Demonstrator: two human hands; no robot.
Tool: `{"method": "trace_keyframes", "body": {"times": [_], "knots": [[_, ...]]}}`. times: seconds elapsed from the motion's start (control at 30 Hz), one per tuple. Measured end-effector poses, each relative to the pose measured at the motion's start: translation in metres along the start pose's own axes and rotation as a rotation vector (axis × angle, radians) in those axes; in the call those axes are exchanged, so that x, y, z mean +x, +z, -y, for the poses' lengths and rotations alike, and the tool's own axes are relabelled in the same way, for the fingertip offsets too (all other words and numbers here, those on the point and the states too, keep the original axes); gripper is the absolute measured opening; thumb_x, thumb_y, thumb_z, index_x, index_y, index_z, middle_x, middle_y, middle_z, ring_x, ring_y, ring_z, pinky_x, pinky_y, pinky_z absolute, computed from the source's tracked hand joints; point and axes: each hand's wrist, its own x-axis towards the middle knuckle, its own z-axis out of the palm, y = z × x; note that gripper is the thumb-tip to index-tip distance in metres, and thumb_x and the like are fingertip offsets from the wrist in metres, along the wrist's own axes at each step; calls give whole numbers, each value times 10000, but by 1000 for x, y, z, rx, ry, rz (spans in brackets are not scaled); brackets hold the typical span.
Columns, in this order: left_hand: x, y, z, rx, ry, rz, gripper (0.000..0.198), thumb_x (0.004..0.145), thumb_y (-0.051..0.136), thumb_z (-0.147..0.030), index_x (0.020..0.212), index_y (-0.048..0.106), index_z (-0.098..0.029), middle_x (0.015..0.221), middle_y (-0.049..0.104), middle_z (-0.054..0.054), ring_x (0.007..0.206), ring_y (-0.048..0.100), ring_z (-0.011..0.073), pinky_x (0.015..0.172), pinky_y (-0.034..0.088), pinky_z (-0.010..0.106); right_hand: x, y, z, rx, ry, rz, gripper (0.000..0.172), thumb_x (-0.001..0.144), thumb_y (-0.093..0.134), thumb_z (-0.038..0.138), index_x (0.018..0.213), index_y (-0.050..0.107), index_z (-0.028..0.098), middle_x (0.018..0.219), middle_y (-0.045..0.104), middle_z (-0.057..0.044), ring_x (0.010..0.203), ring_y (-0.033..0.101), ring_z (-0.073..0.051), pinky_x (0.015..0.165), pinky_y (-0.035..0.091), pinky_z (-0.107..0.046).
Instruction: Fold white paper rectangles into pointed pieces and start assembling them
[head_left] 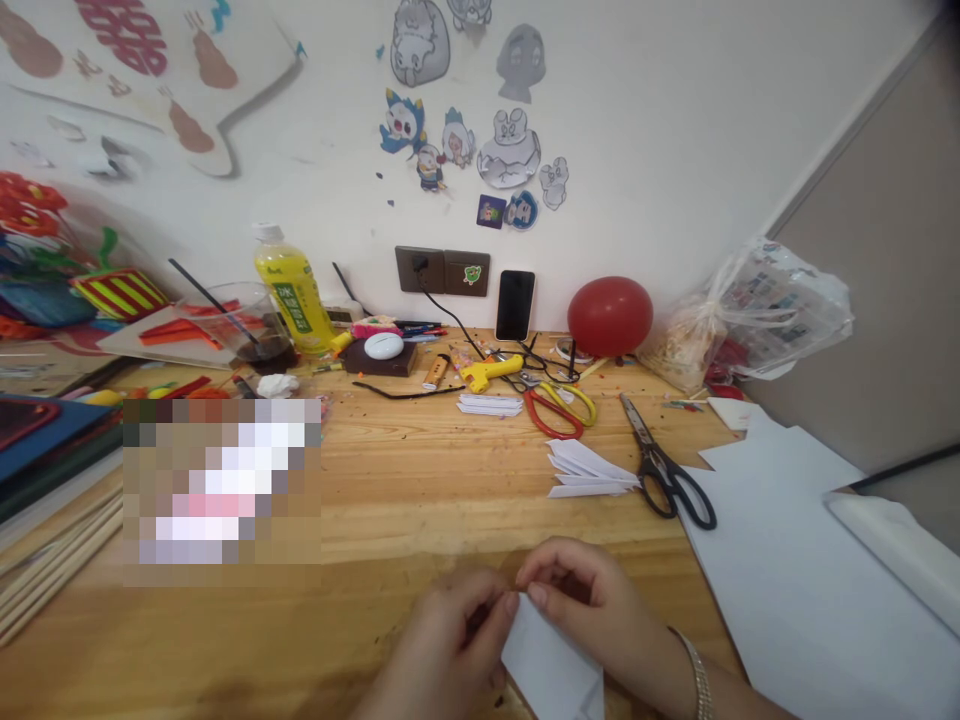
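Note:
A piece of folded white paper (pixel 553 660) is between my two hands near the front edge of the table. My left hand (pixel 469 625) pinches the paper's top corner from the left, thumb against the fingers. From the right, my right hand (pixel 585 605) pinches the same corner, its thumb on the paper and its fingertips meeting the left ones. A bracelet circles the right wrist. Beyond the right hand lie a fan of folded white paper strips (pixel 589 468) and black-handled scissors (pixel 664 470). The paper's lower end runs out of view.
White sheets (pixel 817 560) cover the right side. Behind stand a red balloon (pixel 610 316), a phone (pixel 515 305), a yellow glue gun (pixel 491 372), red-and-yellow scissors (pixel 559 408), a yellow drink bottle (pixel 296 290) and a cup of dark liquid (pixel 262 352). Wooden sticks (pixel 64 565) lie left.

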Motion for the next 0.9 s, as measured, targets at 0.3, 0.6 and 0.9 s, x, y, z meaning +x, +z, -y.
{"method": "trace_keyframes", "body": {"times": [0.3,0.6,0.9], "knots": [[-1,0,1,-40,-5,45,272,831,384,-350,613,455,-203,503,458,-35,457,471,120,454,354,205,0,3,2,-18,-5,15,215,764,604,386,793,598,173,619,531,20,573,500,-121,543,405,-228],[-4,-2,-4,-41,41,74,328,844,384,-384,583,456,-198,496,460,-29,472,478,119,493,376,208,-4,-1,7,-101,-116,80,217,811,551,404,820,592,191,614,486,32,551,435,-107,510,344,-214],[-4,-5,-3,9,53,68,319,834,393,-356,567,472,-200,486,470,-27,505,482,133,517,369,219,-7,-5,1,167,-6,234,407,804,549,568,963,475,201,601,386,80,484,316,-68,451,263,-173]]}}
